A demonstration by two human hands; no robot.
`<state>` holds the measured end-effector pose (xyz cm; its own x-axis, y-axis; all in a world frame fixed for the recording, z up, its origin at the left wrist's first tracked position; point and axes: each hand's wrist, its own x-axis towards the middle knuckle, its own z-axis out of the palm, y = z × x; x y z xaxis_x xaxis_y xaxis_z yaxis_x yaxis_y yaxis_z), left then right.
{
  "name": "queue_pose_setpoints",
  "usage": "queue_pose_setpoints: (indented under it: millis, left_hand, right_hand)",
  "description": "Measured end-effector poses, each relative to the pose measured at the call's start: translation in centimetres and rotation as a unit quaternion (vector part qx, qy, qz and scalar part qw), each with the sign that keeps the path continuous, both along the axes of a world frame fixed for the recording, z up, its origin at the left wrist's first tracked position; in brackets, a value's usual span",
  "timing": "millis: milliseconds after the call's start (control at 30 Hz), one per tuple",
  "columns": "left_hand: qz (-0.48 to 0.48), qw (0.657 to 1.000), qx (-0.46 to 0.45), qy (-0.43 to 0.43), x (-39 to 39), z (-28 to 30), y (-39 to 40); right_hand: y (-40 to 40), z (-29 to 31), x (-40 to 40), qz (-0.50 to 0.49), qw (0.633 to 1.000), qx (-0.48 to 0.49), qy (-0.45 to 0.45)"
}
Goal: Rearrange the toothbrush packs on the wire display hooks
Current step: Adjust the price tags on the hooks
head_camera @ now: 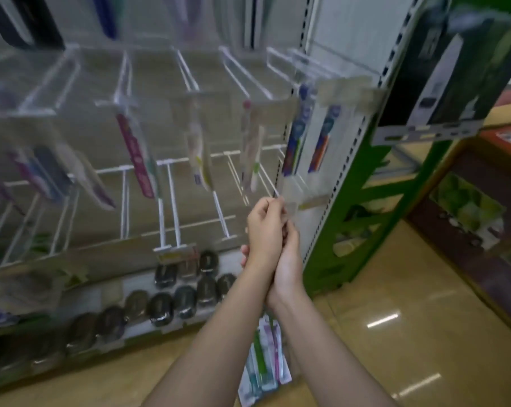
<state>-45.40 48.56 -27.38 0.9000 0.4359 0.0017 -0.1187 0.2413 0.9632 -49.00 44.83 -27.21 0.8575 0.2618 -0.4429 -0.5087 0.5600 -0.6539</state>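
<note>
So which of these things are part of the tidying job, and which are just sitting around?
Part of the job: hanging toothbrush packs, wire hooks, clear pack pinched by the left hand, right hand, packs on the floor.

Just there: dark oval items, green shelf post.

Two bare forearms come up from the lower edge of the view, with no sleeves, cuffs or gloves on either one. The left hand (264,230) and the right hand (289,268) carry no rings, and no watch, band or bracelet shows at the wrists. The fingers (273,205) are slim, their nails too blurred to make out.
</note>
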Motion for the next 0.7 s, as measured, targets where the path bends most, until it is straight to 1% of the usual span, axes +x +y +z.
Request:
queue_pose_setpoints:
  millis: [133,233,300,367,400,533,700]
  left_hand:
    - [-0.026,0.998,-0.009,0.056,-1.4,-9.8,-2.1]
    - [-0.040,0.995,-0.008,0.093,-3.1,-17.2,-3.3]
    - [-0.051,0.992,-0.010,0.119,-4.0,-22.6,-3.8]
    - [-0.046,0.987,-0.027,0.151,-4.7,-28.2,-3.9]
    - [-0.040,0.985,-0.038,0.163,-4.7,-30.8,-3.7]
    - [-0.027,0.978,0.000,0.207,-4.8,-40.5,-3.4]
    - [-0.032,0.967,0.037,0.249,-4.4,-52.6,-3.2]
  right_hand:
    - [-1.9,-9.5,-0.9,-0.012,0.998,-0.060,0.025]
    - [-2.8,-16.7,-1.8,-0.022,0.996,-0.044,0.081]
    - [-2.8,-21.7,-2.2,-0.058,0.990,-0.053,0.114]
    - [-2.9,-27.3,-3.0,-0.060,0.984,-0.003,0.167]
    - [-2.9,-30.1,-3.2,-0.054,0.982,-0.002,0.179]
    - [-2.8,-40.3,-3.8,-0.051,0.983,-0.055,0.170]
    - [-3.0,-52.7,-1.8,-0.030,0.980,-0.144,0.136]
